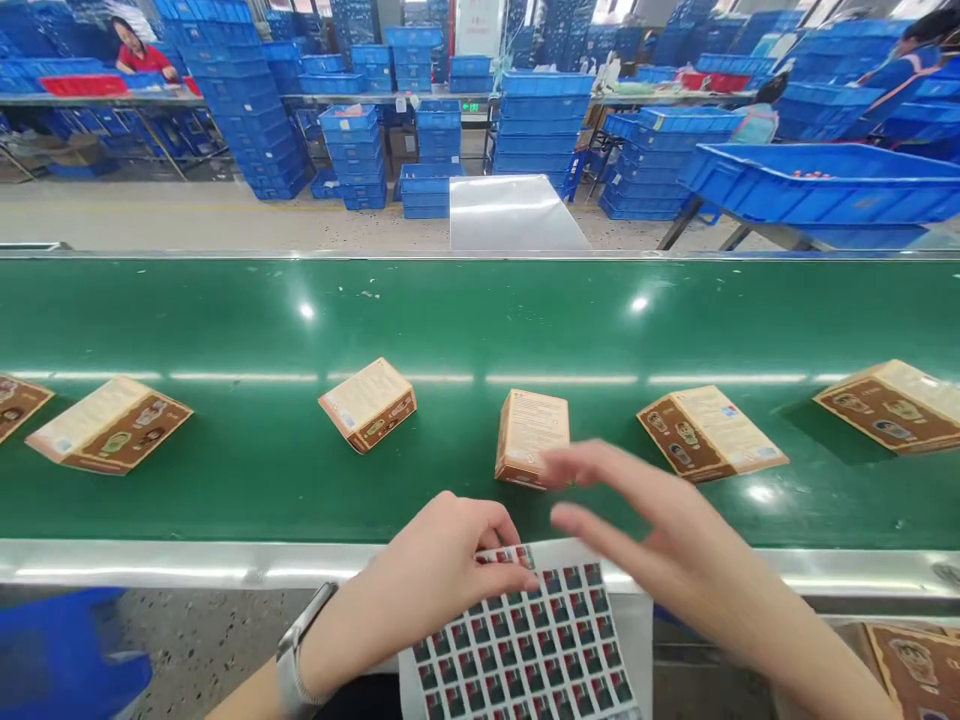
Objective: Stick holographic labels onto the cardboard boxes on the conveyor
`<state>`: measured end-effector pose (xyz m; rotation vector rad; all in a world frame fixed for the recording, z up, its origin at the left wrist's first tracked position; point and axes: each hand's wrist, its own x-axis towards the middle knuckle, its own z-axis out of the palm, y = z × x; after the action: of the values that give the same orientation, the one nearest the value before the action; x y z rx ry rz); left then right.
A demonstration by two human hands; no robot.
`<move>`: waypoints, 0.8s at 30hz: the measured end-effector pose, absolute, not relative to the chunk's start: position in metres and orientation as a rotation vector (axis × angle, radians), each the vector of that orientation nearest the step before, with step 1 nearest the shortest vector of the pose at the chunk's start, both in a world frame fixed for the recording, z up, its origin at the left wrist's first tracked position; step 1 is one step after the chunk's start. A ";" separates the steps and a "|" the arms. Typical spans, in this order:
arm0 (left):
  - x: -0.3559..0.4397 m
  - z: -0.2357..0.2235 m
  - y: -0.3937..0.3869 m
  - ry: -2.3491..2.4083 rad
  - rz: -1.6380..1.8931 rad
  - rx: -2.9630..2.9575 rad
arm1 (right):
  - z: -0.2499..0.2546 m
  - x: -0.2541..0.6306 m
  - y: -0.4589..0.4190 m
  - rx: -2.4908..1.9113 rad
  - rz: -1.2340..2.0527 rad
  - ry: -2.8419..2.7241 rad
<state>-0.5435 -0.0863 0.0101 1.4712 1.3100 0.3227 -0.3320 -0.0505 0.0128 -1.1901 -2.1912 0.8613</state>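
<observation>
My left hand (457, 565), with a watch on its wrist, pinches the top edge of a sheet of small square stickers (525, 640) printed dark with red. The sheet's upper edge curls over between thumb and fingers. My right hand (622, 500) is slightly blurred, its thumb and fingers apart with nothing visible between them. Its fingertips overlap the lower right corner of a small brown and cream box (534, 430) on the green conveyor belt (225, 500); whether they touch it I cannot tell. Another small box (371, 400) lies to the left.
Larger brown and cream boxes (112, 425) (709, 430) lie along the belt on both sides. A metal rail (187, 565) edges the near side. More boxes (915, 665) sit at lower right. Behind stand stacked blue crates (232, 100), a blue tub (825, 185) and several people (146, 60).
</observation>
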 end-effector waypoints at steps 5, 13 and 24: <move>-0.546 0.005 -0.085 1.224 0.323 1.438 | 0.014 -0.334 -0.075 -1.037 1.100 -2.394; -0.535 0.009 -0.072 1.170 0.270 1.496 | -0.013 -0.315 -0.076 -0.873 0.194 -2.458; -0.530 0.010 -0.061 1.053 0.388 1.598 | -0.010 -0.290 -0.063 -1.407 0.589 -1.787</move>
<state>-0.5304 -0.0613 0.0099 1.5975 1.0528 0.3883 -0.2897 -0.0632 -0.0101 -1.4071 -1.7867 0.5888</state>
